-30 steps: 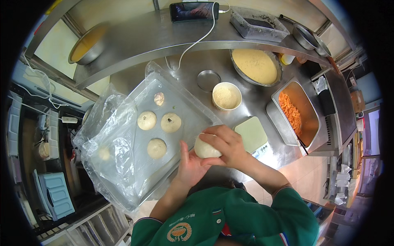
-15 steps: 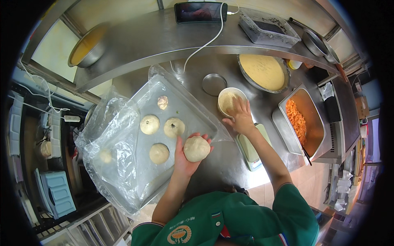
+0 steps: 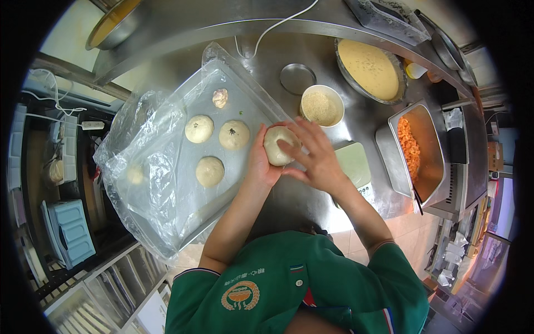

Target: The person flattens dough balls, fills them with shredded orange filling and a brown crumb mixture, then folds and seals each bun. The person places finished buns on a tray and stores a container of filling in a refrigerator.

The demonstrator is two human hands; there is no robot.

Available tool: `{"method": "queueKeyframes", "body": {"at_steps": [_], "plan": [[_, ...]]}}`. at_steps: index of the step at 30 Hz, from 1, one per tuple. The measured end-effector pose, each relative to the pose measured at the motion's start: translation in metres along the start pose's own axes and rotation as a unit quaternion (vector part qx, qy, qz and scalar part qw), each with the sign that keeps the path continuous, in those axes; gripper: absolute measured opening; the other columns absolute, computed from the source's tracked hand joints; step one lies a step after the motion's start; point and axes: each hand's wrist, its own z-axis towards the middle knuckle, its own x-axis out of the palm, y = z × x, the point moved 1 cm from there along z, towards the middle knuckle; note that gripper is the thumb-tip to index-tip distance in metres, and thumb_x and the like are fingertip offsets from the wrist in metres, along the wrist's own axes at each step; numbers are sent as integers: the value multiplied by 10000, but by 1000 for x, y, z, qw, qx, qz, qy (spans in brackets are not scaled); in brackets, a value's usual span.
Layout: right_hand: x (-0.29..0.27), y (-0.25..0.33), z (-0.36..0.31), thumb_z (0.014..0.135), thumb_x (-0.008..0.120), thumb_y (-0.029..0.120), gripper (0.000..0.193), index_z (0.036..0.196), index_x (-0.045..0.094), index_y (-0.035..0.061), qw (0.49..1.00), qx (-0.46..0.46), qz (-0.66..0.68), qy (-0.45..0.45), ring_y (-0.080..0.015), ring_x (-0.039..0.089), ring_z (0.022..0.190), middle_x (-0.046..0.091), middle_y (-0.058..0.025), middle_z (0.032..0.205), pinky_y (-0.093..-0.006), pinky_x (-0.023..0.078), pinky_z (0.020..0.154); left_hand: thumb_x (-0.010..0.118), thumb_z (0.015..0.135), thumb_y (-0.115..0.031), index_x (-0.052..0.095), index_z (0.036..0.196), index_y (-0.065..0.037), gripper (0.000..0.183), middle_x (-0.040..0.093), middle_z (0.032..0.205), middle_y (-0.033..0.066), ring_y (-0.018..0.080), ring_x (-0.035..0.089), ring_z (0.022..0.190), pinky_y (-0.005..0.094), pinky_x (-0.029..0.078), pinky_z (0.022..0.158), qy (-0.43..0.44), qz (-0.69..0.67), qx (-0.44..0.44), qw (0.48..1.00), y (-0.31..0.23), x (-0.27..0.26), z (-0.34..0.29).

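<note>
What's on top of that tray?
On the tray: three dough balls, two topped with dark specks, a pinkish lump, a green fleck. Wrinkled plastic covers the tray's left side, hiding what one pale patch is.

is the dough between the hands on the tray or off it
Off the tray: the dough is held in the left hand, with the right hand partly covering its right side.

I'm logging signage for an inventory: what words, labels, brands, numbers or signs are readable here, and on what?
Green shirt: a line of characters above a round orange emblem; I don't copy printed wording.
Pale green scale: markings too small to read.
I can read no other text.
</note>
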Motion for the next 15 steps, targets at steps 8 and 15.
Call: {"method": "queueKeyframes", "body": {"at_steps": [8,15], "plan": [[10,36,2,745,716,443,487,1082,644,99,998,-68,-16,1,-362,489,1209,523,-144,1326,-502,412,995,309,1016,-475,537,1208,-69,504,615,1150,102,240,603,1041,397,484,918,-10,-16,49,999,-12,7,-55],[105,62,0,860,675,353,460,1189,584,43,897,217,385,17,-271,611,1022,615,-110,1158,-426,496,883,374,921,-662,354,1419,-46,793,466,1387,135,244,412,1306,416,330,1099,-1,-14,115,993,-31,-56,-124]]}}
